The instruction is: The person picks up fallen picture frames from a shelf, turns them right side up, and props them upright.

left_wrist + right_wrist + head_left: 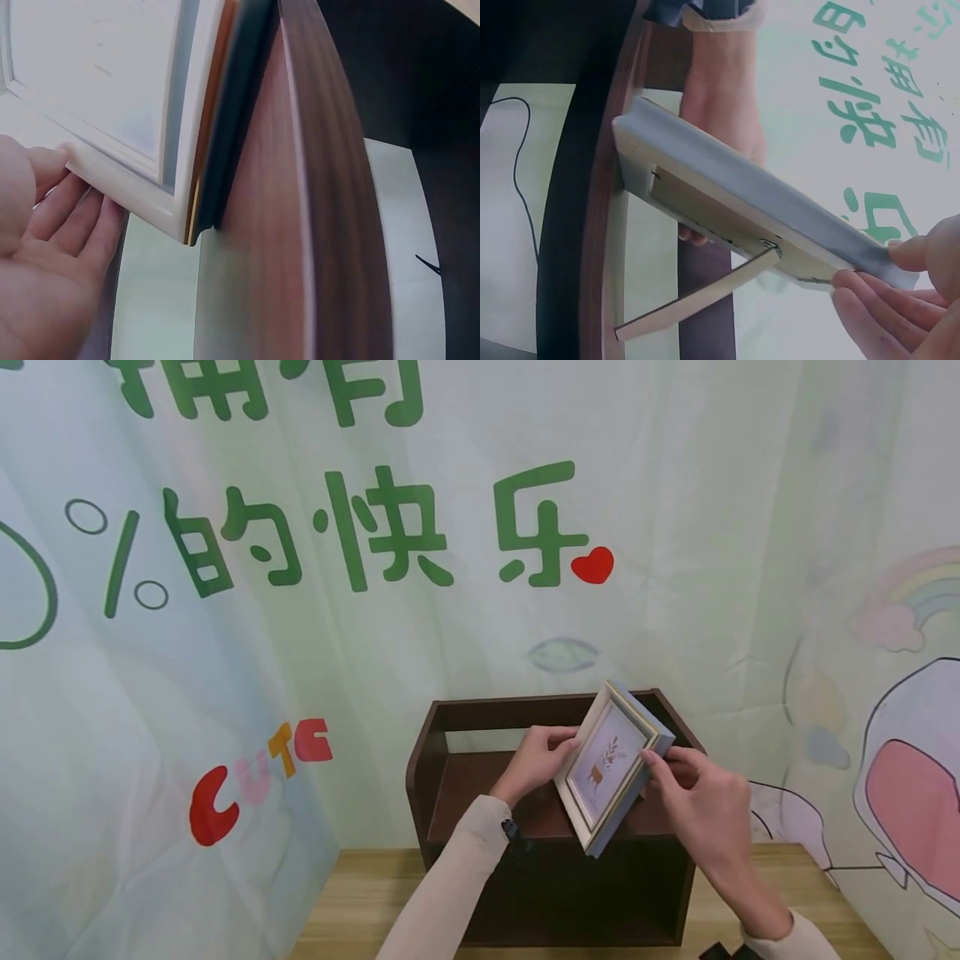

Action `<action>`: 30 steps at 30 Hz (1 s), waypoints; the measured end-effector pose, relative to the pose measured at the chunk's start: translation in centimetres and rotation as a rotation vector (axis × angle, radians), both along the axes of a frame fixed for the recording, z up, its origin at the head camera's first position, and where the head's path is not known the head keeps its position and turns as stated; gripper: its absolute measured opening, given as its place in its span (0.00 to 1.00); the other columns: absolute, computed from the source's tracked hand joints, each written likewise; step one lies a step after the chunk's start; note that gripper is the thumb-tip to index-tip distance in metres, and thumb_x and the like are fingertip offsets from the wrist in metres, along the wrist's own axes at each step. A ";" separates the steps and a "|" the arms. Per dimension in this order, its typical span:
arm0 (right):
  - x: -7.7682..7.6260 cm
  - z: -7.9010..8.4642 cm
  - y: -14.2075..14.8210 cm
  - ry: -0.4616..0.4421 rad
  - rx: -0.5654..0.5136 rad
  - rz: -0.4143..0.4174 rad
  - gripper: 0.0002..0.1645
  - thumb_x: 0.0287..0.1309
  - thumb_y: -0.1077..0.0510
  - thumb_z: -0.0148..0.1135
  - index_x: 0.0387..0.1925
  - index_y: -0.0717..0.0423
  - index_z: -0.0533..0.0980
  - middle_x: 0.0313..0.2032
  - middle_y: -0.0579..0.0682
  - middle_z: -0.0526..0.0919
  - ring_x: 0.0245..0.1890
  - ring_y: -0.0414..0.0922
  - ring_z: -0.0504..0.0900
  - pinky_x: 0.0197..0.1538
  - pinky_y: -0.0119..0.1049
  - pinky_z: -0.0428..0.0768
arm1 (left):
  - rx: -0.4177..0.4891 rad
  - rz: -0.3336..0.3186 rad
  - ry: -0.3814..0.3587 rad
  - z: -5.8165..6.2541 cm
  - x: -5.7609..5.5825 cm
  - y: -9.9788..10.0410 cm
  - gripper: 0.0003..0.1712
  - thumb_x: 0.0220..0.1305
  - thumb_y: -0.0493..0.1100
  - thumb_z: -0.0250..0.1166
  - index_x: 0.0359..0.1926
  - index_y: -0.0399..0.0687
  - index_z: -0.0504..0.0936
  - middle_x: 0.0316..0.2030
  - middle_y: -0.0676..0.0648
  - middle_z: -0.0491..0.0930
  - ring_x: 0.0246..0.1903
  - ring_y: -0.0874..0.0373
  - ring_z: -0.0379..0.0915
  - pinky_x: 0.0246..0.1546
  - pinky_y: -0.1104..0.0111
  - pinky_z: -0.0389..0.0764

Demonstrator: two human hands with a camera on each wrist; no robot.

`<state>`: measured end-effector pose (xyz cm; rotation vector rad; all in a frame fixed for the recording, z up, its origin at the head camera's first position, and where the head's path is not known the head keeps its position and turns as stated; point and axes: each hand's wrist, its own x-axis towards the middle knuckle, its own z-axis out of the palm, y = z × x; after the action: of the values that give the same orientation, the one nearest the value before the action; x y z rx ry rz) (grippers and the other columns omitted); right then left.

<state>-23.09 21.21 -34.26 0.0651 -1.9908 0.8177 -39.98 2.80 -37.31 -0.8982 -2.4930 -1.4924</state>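
Observation:
A picture frame [609, 764] with a pale border and a small deer-and-leaf picture is tilted over a dark brown desktop shelf [480, 785]. My left hand [534, 762] pinches its left edge between thumb and fingers. On the opposite side, my right hand [708, 806] grips the right edge, thumb in front and fingers behind. The right wrist view looks at the back of the frame, where a support leg [697, 294] stands swung out, its free end close to the shelf board [604, 225]. In the left wrist view, the frame's lower corner [184, 225] overlaps the shelf.
The shelf stands on a light wooden table [375, 885], with raised side panels and a back rail. Behind it hangs a pale printed curtain [697, 568] with green characters. A thin black cable [526, 172] shows below the shelf board in the right wrist view.

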 end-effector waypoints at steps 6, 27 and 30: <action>-0.2 0.6 0.7 -0.108 -0.028 0.047 0.19 0.60 0.50 0.68 0.40 0.64 0.83 0.25 0.57 0.89 0.18 0.15 0.75 0.22 0.17 0.73 | 0.007 0.036 -0.013 -0.1 0.1 -0.8 0.16 0.70 0.48 0.61 0.56 0.55 0.84 0.49 0.49 0.86 0.42 0.63 0.83 0.42 0.69 0.85; -4.1 3.7 3.7 -0.371 0.048 0.081 0.27 0.69 0.49 0.57 0.56 0.68 0.77 0.45 0.70 0.85 0.36 0.57 0.89 0.31 0.44 0.86 | 0.035 0.084 -0.001 -0.6 1.8 -3.3 0.19 0.67 0.45 0.65 0.56 0.45 0.83 0.52 0.46 0.85 0.47 0.59 0.82 0.46 0.70 0.82; -4.9 4.2 3.8 -0.405 0.066 0.085 0.26 0.69 0.50 0.55 0.56 0.68 0.77 0.47 0.69 0.84 0.42 0.61 0.87 0.36 0.49 0.86 | 0.078 0.081 -0.031 -0.9 2.3 -3.4 0.19 0.66 0.44 0.66 0.55 0.44 0.83 0.52 0.44 0.85 0.45 0.58 0.83 0.44 0.69 0.83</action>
<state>-28.02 25.01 -30.04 0.0231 -2.4104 0.8712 -37.71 -0.61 -38.17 -0.7591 -2.4418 -1.5765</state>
